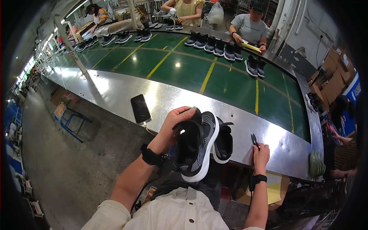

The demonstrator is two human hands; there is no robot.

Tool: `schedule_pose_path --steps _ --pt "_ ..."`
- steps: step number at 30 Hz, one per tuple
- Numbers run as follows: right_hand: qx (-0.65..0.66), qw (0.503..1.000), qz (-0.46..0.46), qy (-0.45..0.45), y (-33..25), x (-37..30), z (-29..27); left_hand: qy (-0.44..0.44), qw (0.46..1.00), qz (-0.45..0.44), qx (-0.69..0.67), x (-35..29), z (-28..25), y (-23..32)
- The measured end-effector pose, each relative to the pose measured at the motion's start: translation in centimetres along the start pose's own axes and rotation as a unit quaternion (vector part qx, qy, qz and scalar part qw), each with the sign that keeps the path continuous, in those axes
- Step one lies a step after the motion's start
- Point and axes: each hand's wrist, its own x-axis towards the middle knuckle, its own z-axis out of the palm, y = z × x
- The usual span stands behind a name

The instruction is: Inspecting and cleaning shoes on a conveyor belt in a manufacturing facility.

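Note:
My left hand (171, 126) is closed round the collar of a black sneaker (206, 134) with grey lines on its side and a white sole. The sneaker is lifted and tilted, its opening toward me. Just right of it, partly hidden, the matching sneaker (224, 144) sits at the near edge of the metal ledge (239, 132). Over the ledge farther right, my right hand (261, 155) grips small black thread snips (254, 140), blades pointing away from me. Each of my wrists has a black band.
Beyond the ledge runs a green conveyor belt (184, 73) carrying pairs of sneakers (214, 45). A phone (140, 109) with a cable lies left of my left hand. A green lumpy object (316, 164) stands at the ledge's right end. Co-workers (251, 28) sit across the belt.

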Motion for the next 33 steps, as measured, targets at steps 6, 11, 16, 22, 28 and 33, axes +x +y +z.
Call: schedule_pose_path --steps 6,11,16,22,28,33 --pt "0.485 0.859 0.139 -0.093 -3.2 0.6 -2.4 -0.064 0.997 0.003 -0.039 -1.4 1.4 0.3" --pt "0.595 0.791 -0.045 -0.138 -13.0 -0.7 -13.7 -0.094 0.993 -0.025 -0.061 -2.7 3.7 0.9" --pt "0.485 0.844 -0.201 -0.111 -15.9 -1.0 -16.0 -0.113 0.990 -0.063 -0.059 -3.0 4.4 0.3" --pt "0.492 0.833 -0.237 -0.089 -16.1 -1.0 -15.8 -0.127 0.988 -0.054 -0.071 -3.4 5.3 -0.2" --pt "0.438 0.855 -0.256 -0.106 -15.4 -1.0 -15.4 -0.113 0.989 -0.078 -0.062 -3.6 5.6 0.1" --pt "0.642 0.764 -0.025 -0.064 -13.4 -0.8 -12.6 -0.114 0.992 -0.049 -0.010 0.3 4.0 -1.5"
